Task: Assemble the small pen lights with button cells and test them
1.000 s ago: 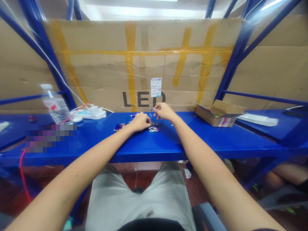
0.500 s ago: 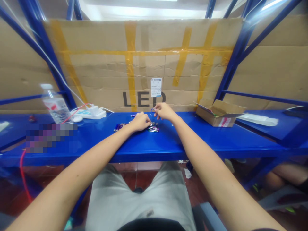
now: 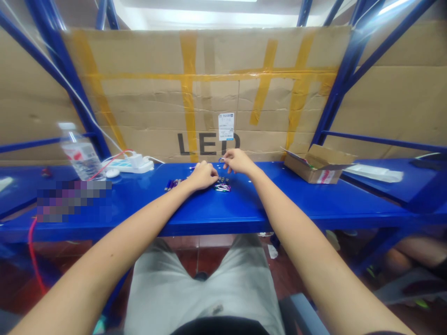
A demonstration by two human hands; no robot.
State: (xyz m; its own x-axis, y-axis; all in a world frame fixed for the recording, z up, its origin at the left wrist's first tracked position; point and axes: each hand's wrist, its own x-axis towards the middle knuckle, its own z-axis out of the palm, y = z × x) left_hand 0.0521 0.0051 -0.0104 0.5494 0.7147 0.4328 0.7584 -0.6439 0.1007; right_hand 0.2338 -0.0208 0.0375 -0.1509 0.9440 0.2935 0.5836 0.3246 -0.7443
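My left hand (image 3: 203, 176) rests low over the blue tabletop, fingers bent together at the edge of a small pile of metal pieces (image 3: 224, 179). What its fingertips hold, if anything, is hidden. Just in front of that pile lie shiny carabiner-like clips (image 3: 222, 188), with green and purple glints. My right hand (image 3: 239, 161) is raised slightly behind the pile, thumb and finger pinched on a small ring-shaped piece (image 3: 221, 160). Left of my left hand, several dark blue and silver slim cylinders (image 3: 172, 184) lie in a row, partly covered by the hand and wrist.
An open cardboard box (image 3: 316, 167) stands on the right of the blue table (image 3: 296, 200), beside a white packet (image 3: 377, 173). On the left are a water bottle (image 3: 82, 153) and a power strip (image 3: 131, 164) with cables. A large cardboard sheet (image 3: 157, 107) closes off the back.
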